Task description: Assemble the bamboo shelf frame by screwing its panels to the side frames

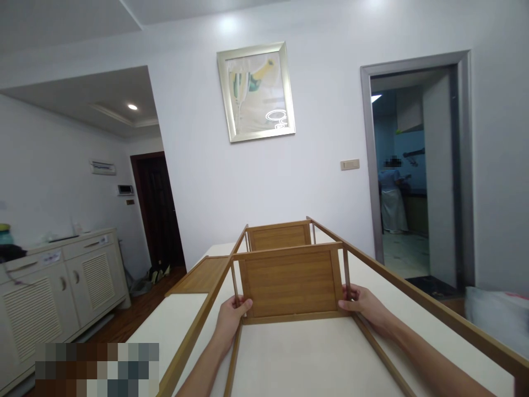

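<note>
A brown wooden rack frame lies on the white tabletop, its long rails running away from me. Between the rails stands a wooden panel with a raised border, and a second panel is fitted farther back. My left hand is closed around the panel's lower left edge and the thin post beside it, thumb on the front. On the opposite side, my right hand grips the lower right edge and post in the same way. Another loose wooden panel lies flat on the table, left of the frame.
A white cabinet stands along the left wall. At the right, a doorway opens to a room where a person stands. A pale plastic bag sits at the right edge. A framed picture hangs on the wall ahead.
</note>
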{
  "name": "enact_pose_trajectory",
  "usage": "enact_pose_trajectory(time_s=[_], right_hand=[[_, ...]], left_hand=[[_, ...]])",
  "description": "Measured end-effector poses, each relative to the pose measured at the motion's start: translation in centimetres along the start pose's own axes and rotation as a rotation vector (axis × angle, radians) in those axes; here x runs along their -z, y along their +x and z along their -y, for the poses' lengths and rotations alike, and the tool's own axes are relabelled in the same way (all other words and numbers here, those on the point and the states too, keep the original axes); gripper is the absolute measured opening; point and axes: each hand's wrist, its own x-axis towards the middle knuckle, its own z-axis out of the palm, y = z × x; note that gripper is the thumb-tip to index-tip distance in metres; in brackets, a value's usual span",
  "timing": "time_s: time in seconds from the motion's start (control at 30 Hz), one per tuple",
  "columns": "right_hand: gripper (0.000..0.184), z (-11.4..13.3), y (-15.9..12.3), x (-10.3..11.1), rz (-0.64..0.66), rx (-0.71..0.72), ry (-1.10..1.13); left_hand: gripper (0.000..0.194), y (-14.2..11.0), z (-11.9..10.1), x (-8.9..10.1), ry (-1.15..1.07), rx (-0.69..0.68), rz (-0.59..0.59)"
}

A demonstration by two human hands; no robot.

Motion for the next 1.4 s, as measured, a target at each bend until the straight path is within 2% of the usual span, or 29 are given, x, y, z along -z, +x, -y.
enact_pose_trajectory(time_s=[0.2, 0.43, 0.77, 1.0, 1.4], right_hand=[[0.034, -0.2, 0.8, -0.2, -0.072, 0.035, -0.153], [0.039, 0.0, 0.9, -0.2, -0.146, 0.044, -0.229], [0.034, -0.4, 0.2, -0.2, -0.104, 0.054, -0.223], [0.032, -1.5, 0.6, 0.0, -0.066, 0.049, -0.272], [0.033, -1.4, 0.5, 0.1, -0.064, 0.029, -0.284]], left_hand=[[0.054, 0.1, 0.5, -0.5, -0.079, 0.025, -0.054], [0.054, -0.1, 0.0, -0.6, -0.156, 0.039, -0.027], [0.051, -1.1, -0.4, -0.5, -0.187, 0.063, 0.011], [0.048, -1.1, -0.4, -0.5, -0.191, 0.070, 0.039], [0.048, -1.0, -0.1, -0.1, -0.212, 0.093, 0.077]])
